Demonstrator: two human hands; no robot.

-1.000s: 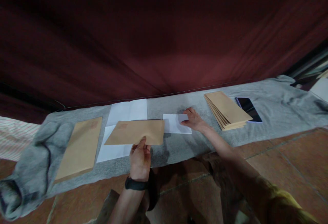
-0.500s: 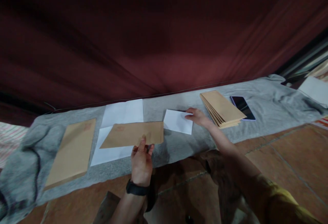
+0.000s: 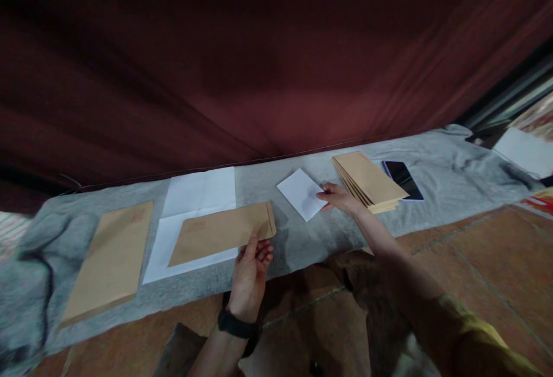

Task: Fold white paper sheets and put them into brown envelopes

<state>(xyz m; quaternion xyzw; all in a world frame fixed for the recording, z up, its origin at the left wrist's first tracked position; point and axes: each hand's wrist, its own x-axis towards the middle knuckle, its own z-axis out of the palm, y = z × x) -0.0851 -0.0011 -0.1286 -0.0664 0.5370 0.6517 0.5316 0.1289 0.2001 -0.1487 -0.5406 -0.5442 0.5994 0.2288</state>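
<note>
My left hand (image 3: 254, 267) is closed on the near edge of a brown envelope (image 3: 220, 230), thumb on top and fingers curled beneath. The envelope lies across white paper (image 3: 201, 190) with a crease over its middle. To the right, my right hand (image 3: 339, 197) pinches one corner of a folded white paper (image 3: 300, 194), turned cornerwise above the grey cloth. Right beside that hand is a fanned stack of brown envelopes (image 3: 367, 175). Another brown envelope (image 3: 110, 256) with faint red print lies at the far left.
A phone (image 3: 404, 180) lies right of the stack on the grey cloth (image 3: 449, 164). Behind the cloth hangs a dark red curtain (image 3: 276, 66). Brown floor tiles (image 3: 484, 256) run along the front. A white sheet (image 3: 525, 151) shows at the far right.
The folded white paper has turned in my right hand so a corner points away. My left hand has shifted slightly right along the envelope, whose right end now sits tilted higher.
</note>
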